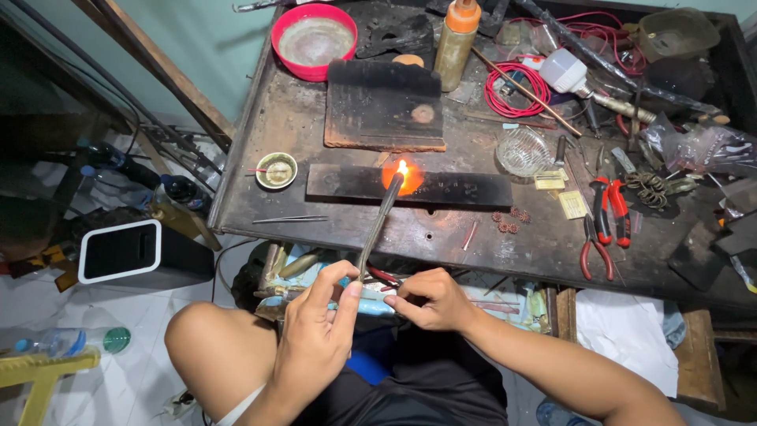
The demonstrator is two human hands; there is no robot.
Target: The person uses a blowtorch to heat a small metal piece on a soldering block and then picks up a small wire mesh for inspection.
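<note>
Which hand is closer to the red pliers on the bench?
Right. The right hand sits below and left of the red pliers, gripping the torch base; the left hand is farther left.

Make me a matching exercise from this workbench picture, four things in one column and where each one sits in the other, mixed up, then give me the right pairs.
Things:
1. red bowl
2. red-handled pliers
3. flame
4. small round dish

Places:
A. left edge of the bench
B. on the long dark block, at the torch tip
C. far left corner of the bench
D. right of the bench middle, by the yellow cards

Pairs: 1-C, 2-D, 3-B, 4-A
</note>
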